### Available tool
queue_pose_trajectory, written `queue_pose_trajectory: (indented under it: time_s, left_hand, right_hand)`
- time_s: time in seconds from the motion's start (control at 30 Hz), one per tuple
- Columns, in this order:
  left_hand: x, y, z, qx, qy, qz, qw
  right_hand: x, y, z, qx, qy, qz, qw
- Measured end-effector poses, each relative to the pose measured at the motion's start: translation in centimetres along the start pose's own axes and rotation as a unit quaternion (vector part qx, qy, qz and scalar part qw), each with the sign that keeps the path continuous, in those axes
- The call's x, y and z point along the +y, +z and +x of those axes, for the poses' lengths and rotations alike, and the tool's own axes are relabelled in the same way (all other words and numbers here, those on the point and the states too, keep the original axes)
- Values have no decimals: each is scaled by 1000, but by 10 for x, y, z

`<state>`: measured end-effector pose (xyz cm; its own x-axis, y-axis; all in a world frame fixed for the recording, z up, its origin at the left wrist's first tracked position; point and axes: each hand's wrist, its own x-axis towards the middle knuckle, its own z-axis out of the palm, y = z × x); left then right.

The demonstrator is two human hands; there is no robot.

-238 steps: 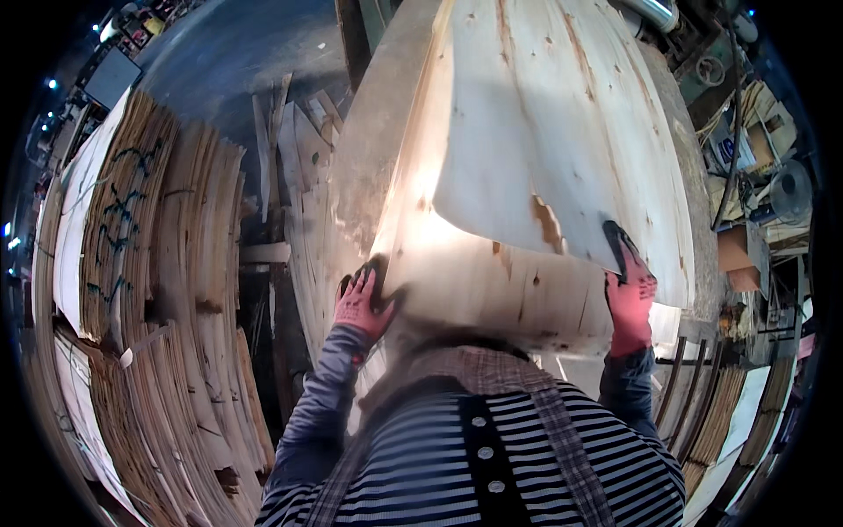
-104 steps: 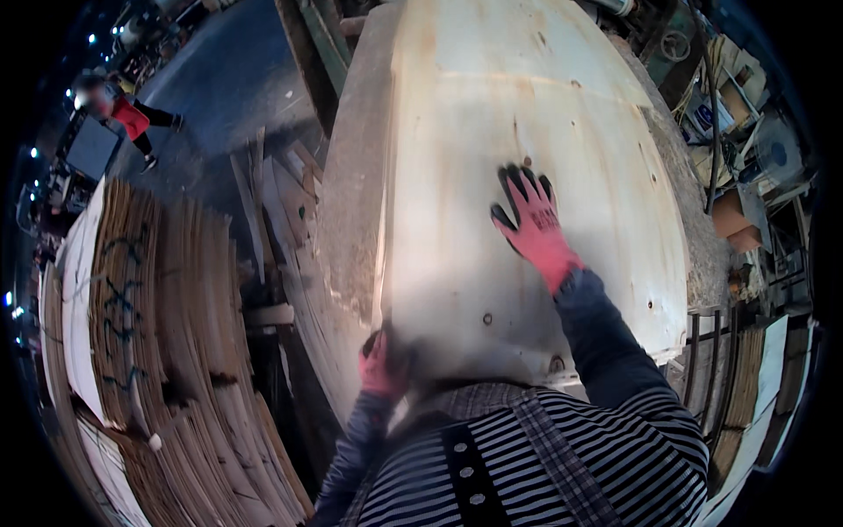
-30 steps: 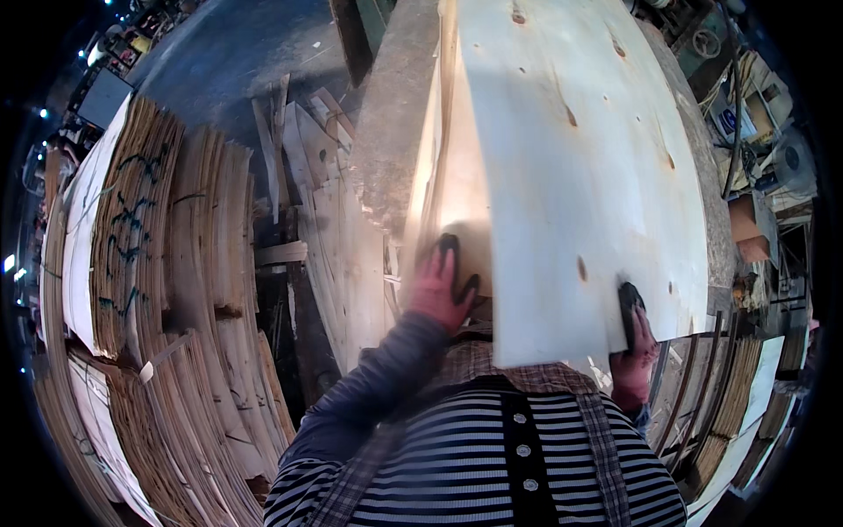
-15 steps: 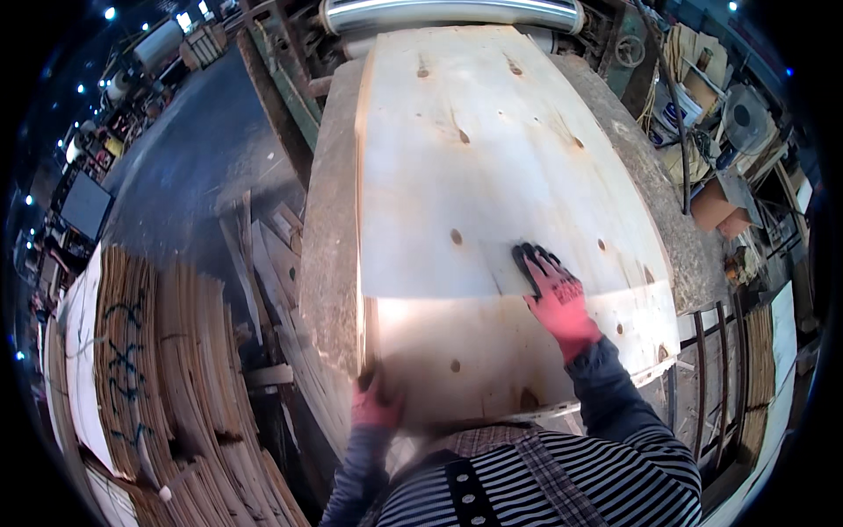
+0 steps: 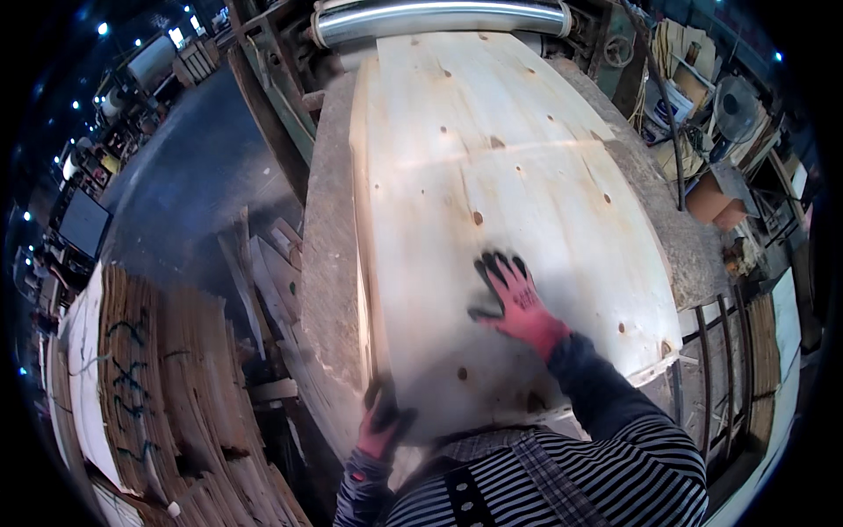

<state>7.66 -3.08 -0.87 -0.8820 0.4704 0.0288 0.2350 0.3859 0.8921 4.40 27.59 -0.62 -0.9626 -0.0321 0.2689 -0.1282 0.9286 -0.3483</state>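
Note:
A stack of pale, knotty wood veneer sheets (image 5: 527, 228) lies before me. Its top sheet (image 5: 474, 97) reaches up to a shiny metal roller (image 5: 439, 24) at the far end, and this sheet's near edge crosses the stack well beyond my hands. My right hand (image 5: 516, 299), in a pink glove with black fingertips, rests palm down on the sheet below with fingers spread. At the stack's near left corner is my left hand (image 5: 384, 424), gloved alike and slightly blurred, its thumb apart from the fingers. Nothing shows in either hand.
Bundled veneer (image 5: 167, 378) stands at the left, with loose wood strips (image 5: 255, 281) beside the bed. A grey fan (image 5: 738, 110) and a cardboard box (image 5: 718, 202) are at the right. Metal bars (image 5: 722, 369) stand near right. Machine framing flanks the roller.
The top sheet has slid away from me toward the roller, baring more of the sheet below. My right hand has shifted left with fingers spread wider; my left hand has moved slightly right and nearer.

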Motion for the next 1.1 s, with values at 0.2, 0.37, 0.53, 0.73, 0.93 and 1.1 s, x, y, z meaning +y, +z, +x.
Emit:
queue_pose_trajectory:
  time_s: [0.2, 0.37, 0.53, 0.73, 0.93, 1.1]
  left_hand:
    - [30, 17, 4, -131, 94, -93, 983]
    - [95, 2, -5, -160, 120, -281, 939]
    - [62, -1, -25, -168, -18, -442, 881]
    - [-69, 28, -25, 26, 63, 263, 962]
    - [-59, 51, -13, 10, -19, 376, 927]
    - [-1, 31, -6, 4, -84, -37, 996]
  right_hand:
    - [-27, -3, -161, -97, -10, 5, 995]
    - [-25, 4, -205, 132, -8, 4, 991]
    - [-62, -48, -238, 136, 100, -2, 986]
    - [-85, -44, -230, 67, 76, -79, 992]
    - [-64, -49, -164, 14, 111, -65, 992]
    - [-17, -31, -82, 35, 97, -60, 993]
